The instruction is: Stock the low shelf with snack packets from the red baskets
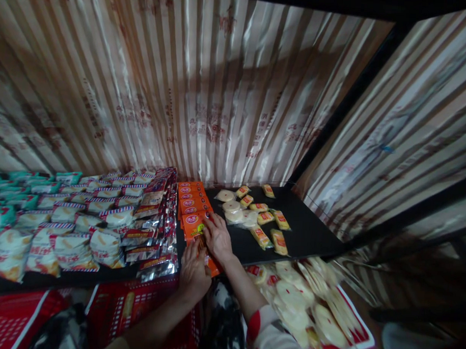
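Orange snack packets (190, 196) lie overlapping in a column on a black shelf. My right hand (218, 238) lies over the right side of the nearest packets, its fingers stretched out flat and pointing away. Closer to the shelf's front edge, my left hand (194, 269) has its fingers bent over the lower part of an orange packet, closed on it. The hands nearly touch and hide much of the front packets. Left of the column are shiny dark red and silver packets (154, 228) in overlapping rows.
White snack bags (75, 250) and green bags (2, 215) fill the shelf's left. Wrapped round white pieces (232, 206) and small yellow packs (279, 242) lie right on the black shelf (311, 233). Below stand red baskets (110, 302) and a tray of wrapped pieces (360, 321). Striped sheeting (236, 93) hangs behind.
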Motion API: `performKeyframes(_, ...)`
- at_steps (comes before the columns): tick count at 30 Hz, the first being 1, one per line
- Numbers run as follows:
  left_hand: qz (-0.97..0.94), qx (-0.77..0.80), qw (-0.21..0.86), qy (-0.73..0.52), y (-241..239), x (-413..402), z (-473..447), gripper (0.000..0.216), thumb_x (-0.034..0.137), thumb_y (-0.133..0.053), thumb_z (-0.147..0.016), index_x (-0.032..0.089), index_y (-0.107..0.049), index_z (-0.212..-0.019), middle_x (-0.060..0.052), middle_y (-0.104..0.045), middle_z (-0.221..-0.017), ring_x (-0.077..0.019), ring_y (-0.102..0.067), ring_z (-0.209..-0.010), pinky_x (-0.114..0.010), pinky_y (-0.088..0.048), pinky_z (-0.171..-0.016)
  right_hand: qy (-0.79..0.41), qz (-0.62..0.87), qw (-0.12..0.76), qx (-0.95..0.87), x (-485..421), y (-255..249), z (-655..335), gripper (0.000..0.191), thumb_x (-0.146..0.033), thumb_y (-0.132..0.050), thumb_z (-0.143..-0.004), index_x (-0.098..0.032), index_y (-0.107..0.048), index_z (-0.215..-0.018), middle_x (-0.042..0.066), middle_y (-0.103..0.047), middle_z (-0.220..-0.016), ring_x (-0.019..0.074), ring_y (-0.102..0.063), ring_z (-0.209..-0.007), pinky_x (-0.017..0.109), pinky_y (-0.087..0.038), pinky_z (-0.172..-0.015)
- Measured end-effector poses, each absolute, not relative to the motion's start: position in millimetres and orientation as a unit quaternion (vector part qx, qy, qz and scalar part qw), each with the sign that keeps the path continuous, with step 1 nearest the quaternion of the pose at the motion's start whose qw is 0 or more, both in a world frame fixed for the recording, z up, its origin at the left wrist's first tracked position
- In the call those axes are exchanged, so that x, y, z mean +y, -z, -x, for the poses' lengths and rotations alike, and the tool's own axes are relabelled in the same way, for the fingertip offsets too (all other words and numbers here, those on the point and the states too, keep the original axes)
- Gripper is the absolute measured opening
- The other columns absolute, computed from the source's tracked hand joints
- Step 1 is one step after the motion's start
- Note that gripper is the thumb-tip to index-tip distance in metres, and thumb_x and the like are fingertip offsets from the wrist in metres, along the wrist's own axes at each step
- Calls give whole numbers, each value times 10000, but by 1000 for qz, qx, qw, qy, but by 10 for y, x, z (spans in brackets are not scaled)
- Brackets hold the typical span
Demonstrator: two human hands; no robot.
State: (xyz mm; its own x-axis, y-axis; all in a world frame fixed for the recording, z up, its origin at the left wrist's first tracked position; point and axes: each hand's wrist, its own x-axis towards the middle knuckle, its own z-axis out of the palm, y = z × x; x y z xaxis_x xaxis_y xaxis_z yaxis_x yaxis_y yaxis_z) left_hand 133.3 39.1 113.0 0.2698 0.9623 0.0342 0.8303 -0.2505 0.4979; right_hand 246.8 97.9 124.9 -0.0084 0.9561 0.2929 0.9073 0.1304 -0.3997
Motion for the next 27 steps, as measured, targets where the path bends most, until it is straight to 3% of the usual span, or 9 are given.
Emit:
performKeyframes(3, -773, 579, 189, -178, -1135, 385, -1331, 602, 90, -458, -666, 112, -484, -1268, -112, -370, -1413, -259, -261, -1332, -413, -194, -1113, -71, 666, 218, -710, 1072, -1218, -2406, 424, -343, -432, -865, -175, -532, -1241, 96, -413, -1375, 256, -241, -1312, 376, -262, -1051)
performKeyframes(9, -776, 566, 194, -199, -1108, 379, -1306, 619, 78, -461, -647, 129, -478, -1264, -100, -369, -1415, -250, -247, -1339, -438, -187, -1116, -97, 691, 194, -689, 1136, -1117, -2370, 459, -381, -449, -856, -202, -485, -1278, 92, -400, -1385, 255, -273, -1300, 393, -278, -1026)
performKeyframes(15, -781, 492, 250, -292, -1195, 108, -1150, 444, 55, -383, -714, 124, -574, -1110, -109, -447, -1338, -214, -311, -1298, -410, -276, -1088, -75, 661, 274, -694, 1082, -1136, -2341, 410, -337, -443, -857, -163, -533, -1216, 113, -385, -1387, 257, -240, -1314, 421, -273, -1040)
performKeyframes(21, -750, 406, 405, -330, -1014, -404, -690, 318, 75, -378, -774, 176, -633, -935, -89, -601, -1091, -183, -511, -1078, -347, -378, -995, -133, 576, 408, -696, 636, -1375, -1974, 324, -312, -395, -877, -177, -595, -1092, 101, -588, -1156, 197, -513, -1092, 363, -385, -965)
performKeyframes(25, -471, 533, 609, -353, -662, -575, -378, 197, 28, -508, -708, 167, -644, -681, -39, -627, -861, -176, -541, -972, -293, -355, -992, -257, 505, 364, -740, 206, -1398, -1557, 270, -289, -405, -880, -207, -633, -999, 52, -665, -955, 153, -600, -899, 274, -456, -831)
performKeyframes(27, -380, 571, 629, -365, -505, -596, -225, 170, 34, -535, -722, 150, -622, -633, -22, -607, -785, -174, -545, -949, -306, -359, -983, -321, 484, 305, -754, 57, -1264, -1367, 263, -270, -412, -875, -208, -647, -975, 40, -677, -927, 143, -613, -851, 253, -463, -787)
